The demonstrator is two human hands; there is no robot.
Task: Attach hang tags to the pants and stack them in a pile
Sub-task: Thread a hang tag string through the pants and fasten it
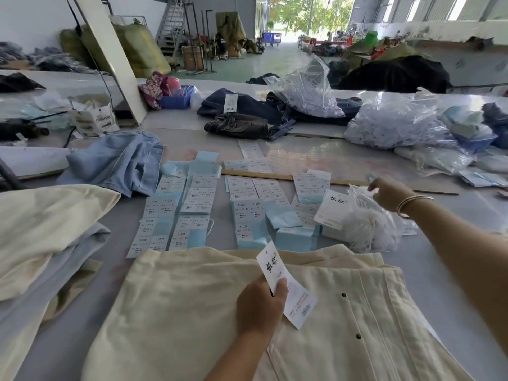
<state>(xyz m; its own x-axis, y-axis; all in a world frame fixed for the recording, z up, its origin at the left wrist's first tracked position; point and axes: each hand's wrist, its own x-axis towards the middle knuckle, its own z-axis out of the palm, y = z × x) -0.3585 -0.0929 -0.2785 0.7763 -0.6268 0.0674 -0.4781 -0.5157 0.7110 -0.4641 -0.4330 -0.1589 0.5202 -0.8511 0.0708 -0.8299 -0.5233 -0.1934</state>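
Left hand (259,305) pinches white hang tags (286,287) over cream pants (176,312).

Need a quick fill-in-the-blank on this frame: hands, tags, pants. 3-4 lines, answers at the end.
1. The left hand holds a white hang tag over the ____-coloured pants.
2. The right hand reaches to a clear plastic ____ of white strings.
3. The right wrist wears a ____.
4. Behind the label sheets lies a long wooden ____.

Answers: cream; bag; bracelet; ruler
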